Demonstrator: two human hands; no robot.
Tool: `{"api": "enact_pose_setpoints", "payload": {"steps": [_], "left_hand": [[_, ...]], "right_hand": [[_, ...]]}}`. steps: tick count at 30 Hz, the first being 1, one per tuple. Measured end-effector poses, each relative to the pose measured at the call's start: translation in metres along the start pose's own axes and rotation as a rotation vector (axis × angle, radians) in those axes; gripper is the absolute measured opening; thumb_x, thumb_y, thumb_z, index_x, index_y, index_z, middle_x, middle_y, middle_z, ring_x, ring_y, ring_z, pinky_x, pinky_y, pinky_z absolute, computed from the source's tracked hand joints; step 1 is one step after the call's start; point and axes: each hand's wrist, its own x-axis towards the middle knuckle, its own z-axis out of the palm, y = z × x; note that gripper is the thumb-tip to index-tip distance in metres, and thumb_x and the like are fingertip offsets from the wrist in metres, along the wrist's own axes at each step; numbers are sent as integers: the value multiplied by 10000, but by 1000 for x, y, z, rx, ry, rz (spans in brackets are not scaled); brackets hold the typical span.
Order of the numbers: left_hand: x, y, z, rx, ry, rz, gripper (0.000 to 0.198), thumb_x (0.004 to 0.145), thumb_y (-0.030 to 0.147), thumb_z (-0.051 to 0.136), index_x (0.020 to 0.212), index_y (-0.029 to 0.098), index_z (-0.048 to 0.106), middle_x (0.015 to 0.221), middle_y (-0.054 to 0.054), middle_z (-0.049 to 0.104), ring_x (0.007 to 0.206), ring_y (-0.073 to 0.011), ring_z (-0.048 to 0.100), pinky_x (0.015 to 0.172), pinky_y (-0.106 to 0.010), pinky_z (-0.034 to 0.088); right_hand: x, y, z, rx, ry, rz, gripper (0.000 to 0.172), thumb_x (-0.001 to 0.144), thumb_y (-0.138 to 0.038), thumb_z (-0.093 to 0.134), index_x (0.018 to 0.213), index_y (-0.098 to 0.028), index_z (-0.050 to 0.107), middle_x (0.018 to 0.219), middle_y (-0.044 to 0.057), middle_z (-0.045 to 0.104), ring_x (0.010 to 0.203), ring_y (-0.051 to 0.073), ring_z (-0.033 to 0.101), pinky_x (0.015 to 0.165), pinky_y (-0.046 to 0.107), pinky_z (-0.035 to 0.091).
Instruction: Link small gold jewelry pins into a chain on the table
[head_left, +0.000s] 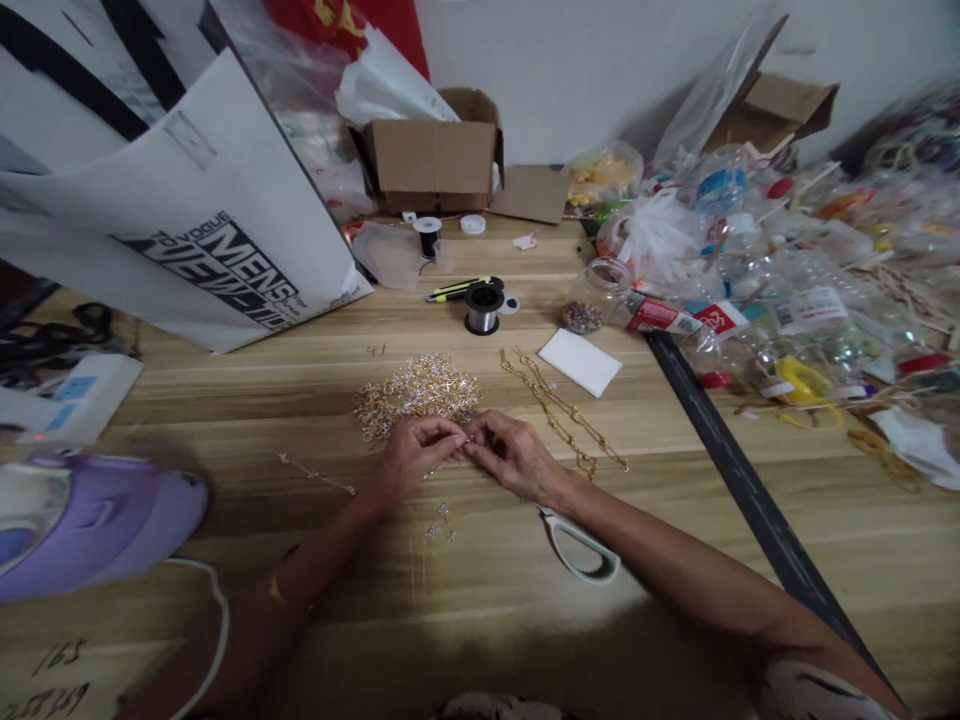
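My left hand (418,455) and my right hand (514,455) meet fingertip to fingertip, both pinched closed. A tiny shiny piece (469,440) shows between them, too small to name. Just beyond my fingers lies a heap of gold and silver beads or rings (420,390). Several clear bead-like pieces (442,523) are scattered nearer to me, by thin wires (418,570). A thin beaded strand (311,472) extends left of my left hand. Gold beaded chains (562,415) lie past my right hand. Scissors (581,548) rest partly under my right forearm, their blades hidden.
Wire spools (484,308), a yellow-black utility knife (459,290), a white card (580,362) and a jar of beads (596,295) stand farther back. Plastic bottles and bags (795,260) crowd the right. A paper bag (202,220) and purple appliance (112,520) occupy the left.
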Motion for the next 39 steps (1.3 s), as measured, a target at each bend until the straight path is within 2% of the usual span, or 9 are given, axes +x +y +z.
{"api": "enact_pose_setpoints", "payload": {"steps": [7, 15, 24, 31, 36, 39], "left_hand": [[0, 8, 1, -59, -2, -53, 183, 686, 300, 675, 702, 119, 654, 630, -29, 675, 593, -130, 624, 587, -226, 513], [-1, 13, 3, -25, 51, -29, 148, 665, 266, 685, 671, 122, 652, 588, -17, 656, 552, -110, 590, 557, -205, 487], [0, 9, 3, -33, 47, -30, 137, 683, 263, 670, 670, 128, 649, 594, -10, 652, 557, -106, 584, 563, -201, 487], [0, 9, 3, -36, 32, -33, 160, 688, 288, 669, 681, 129, 658, 597, -17, 658, 558, -119, 595, 562, -216, 497], [-1, 10, 4, -46, 12, -36, 174, 688, 302, 666, 671, 130, 649, 610, -24, 662, 577, -127, 605, 579, -226, 500], [0, 8, 4, -66, 12, -49, 166, 684, 290, 669, 671, 125, 653, 622, -27, 665, 585, -125, 606, 584, -224, 496]], "right_hand": [[1, -2, 0, 7, 8, -6, 69, 844, -202, 501, 822, -146, 535, 681, -10, 514, 560, 85, 425, 531, 197, 338], [1, -5, -2, 24, -19, -2, 66, 830, -197, 501, 804, -149, 538, 650, -20, 485, 539, 81, 410, 513, 194, 327], [1, -4, -1, 57, -12, 58, 91, 830, -237, 521, 834, -150, 548, 638, -31, 462, 538, 77, 401, 504, 188, 320], [2, -6, -2, 75, 8, 85, 86, 824, -213, 524, 785, -147, 564, 612, -41, 426, 541, 77, 381, 506, 188, 310], [2, -4, 0, 108, 20, 101, 88, 806, -223, 550, 862, -156, 561, 601, -54, 399, 528, 76, 378, 500, 185, 309], [1, -3, 0, 107, 18, 98, 71, 805, -219, 546, 837, -157, 557, 604, -52, 406, 527, 75, 374, 503, 186, 308]]}}
